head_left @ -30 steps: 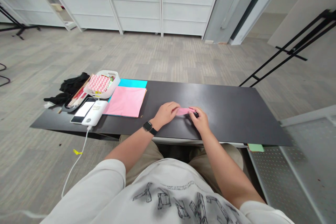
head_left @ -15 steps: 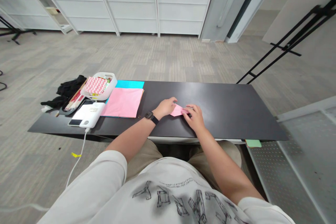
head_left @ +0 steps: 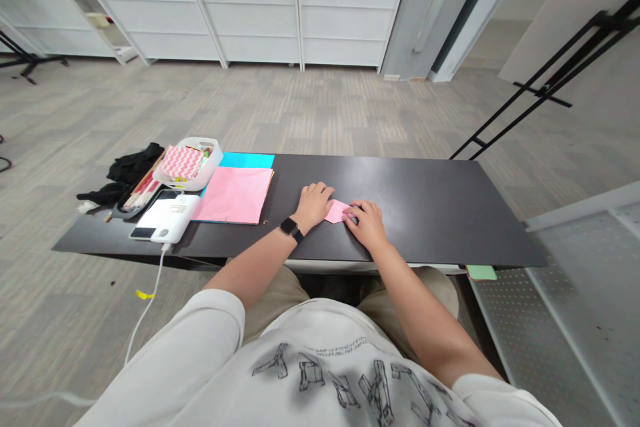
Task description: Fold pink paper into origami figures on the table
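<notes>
A small folded piece of pink paper [head_left: 337, 211] lies on the dark table between my hands. My left hand [head_left: 314, 205], wearing a black watch, rests palm down at the paper's left edge; its fingers are stretched out and its thumb side touches the paper. My right hand [head_left: 366, 223] has curled fingers closed on the paper's right end and covers part of it. The exact fold under those fingertips is hidden.
Left on the table [head_left: 425, 213] lie a stack of pink sheets [head_left: 237, 193], a blue sheet [head_left: 249, 160], a white basket [head_left: 213, 163], a white power bank [head_left: 176, 219] with a cable, a dark pencil tray [head_left: 143, 195] and black cloth [head_left: 133, 167]. Something green [head_left: 481, 272] sticks out below the front edge.
My left hand has turned from gripping the paper's left corner to lying flatter beside it, slightly lower. My right hand stays at the right end, having shifted slightly left.
</notes>
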Action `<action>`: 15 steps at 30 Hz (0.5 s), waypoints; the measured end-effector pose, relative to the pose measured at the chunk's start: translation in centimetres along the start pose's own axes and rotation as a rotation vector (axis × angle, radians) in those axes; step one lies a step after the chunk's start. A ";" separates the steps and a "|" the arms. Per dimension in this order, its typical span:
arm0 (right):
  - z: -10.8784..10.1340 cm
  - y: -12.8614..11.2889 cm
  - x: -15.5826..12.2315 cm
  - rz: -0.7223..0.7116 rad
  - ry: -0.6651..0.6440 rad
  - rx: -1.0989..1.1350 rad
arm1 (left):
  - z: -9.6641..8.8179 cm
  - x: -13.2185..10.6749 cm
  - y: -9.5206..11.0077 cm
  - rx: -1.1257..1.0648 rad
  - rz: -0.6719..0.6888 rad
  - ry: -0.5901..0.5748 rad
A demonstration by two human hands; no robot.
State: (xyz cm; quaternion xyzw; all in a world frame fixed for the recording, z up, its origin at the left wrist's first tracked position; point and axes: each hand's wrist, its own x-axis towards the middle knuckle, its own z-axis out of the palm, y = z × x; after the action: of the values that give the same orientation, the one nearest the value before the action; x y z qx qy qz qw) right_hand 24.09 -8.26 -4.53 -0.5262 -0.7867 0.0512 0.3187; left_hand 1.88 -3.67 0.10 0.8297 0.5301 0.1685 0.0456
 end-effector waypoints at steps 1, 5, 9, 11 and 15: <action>0.0 0.0 0.0 0.000 -0.001 0.000 | -0.1 -0.3 -0.4 -0.023 0.061 0.024; -0.1 -0.2 0.0 -0.003 -0.004 0.003 | -0.7 -2.3 -1.7 -0.122 0.341 -0.027; -0.4 -0.5 0.1 -0.012 -0.001 0.006 | -0.7 -4.0 -2.1 -0.203 0.377 -0.049; -0.7 -0.7 0.2 -0.024 -0.008 0.012 | -0.3 -4.3 -2.2 -0.234 0.353 -0.029; -1.1 -1.0 0.1 -0.105 -0.048 0.055 | 0.5 -4.2 -2.2 -0.274 0.319 0.018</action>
State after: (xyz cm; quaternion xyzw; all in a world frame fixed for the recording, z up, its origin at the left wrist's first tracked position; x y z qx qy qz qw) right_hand 23.94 -8.91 -3.22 -0.4736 -0.8190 0.0687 0.3166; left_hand -1.45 -6.47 -1.86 0.8877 0.3647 0.2513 0.1259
